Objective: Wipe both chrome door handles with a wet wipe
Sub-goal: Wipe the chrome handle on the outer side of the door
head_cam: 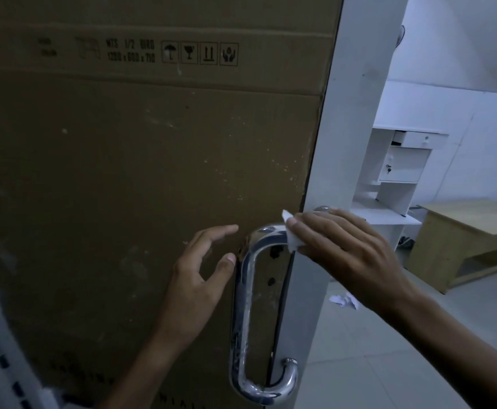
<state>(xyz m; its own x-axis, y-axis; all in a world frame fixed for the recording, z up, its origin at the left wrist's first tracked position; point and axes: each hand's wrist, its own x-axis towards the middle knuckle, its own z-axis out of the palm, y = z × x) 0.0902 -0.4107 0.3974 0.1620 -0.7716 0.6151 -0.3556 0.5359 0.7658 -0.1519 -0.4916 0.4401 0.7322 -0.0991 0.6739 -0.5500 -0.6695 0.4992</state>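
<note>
A chrome D-shaped door handle (pixel 242 314) is fixed to the grey door frame (pixel 347 119), running from a top bend down to a lower mount. My right hand (pixel 341 249) presses a white wet wipe (pixel 293 239) against the top bend of this handle. A second chrome handle (pixel 321 208) on the door's far side shows only as a small knob-like end above my right fingers. My left hand (pixel 203 276) hovers open just left of the handle, fingers spread, close to the cardboard and holding nothing.
Brown cardboard (pixel 138 172) covers the door panel on the left. Beyond the door's edge a white shelf unit with drawers (pixel 400 163), a low wooden bench (pixel 465 240) and crumpled paper (pixel 344 301) on the tiled floor are visible.
</note>
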